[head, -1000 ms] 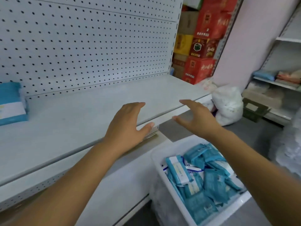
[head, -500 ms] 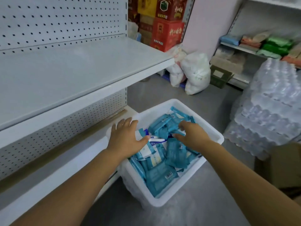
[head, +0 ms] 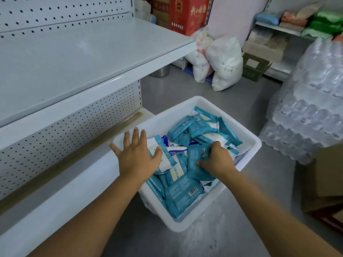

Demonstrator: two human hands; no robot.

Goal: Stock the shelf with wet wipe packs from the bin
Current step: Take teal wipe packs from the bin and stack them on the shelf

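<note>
- Left hand (head: 137, 158), fingers spread wide, lies flat on the wet wipe packs (head: 182, 195) at the white bin's (head: 257, 145) 9 o'clock side.
- Right hand (head: 218, 161) grips one teal pack (head: 194, 158) mid-bin.
- Shelf (head: 83, 52) stands at 10 o'clock from the bin.

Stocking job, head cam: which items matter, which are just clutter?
Job: white bin, wet wipe packs inside, teal pack gripped by right hand, left hand open over the packs, white shelf.
Lying about: red carton, white sacks, shrink-wrapped water bottles, cardboard box.
</note>
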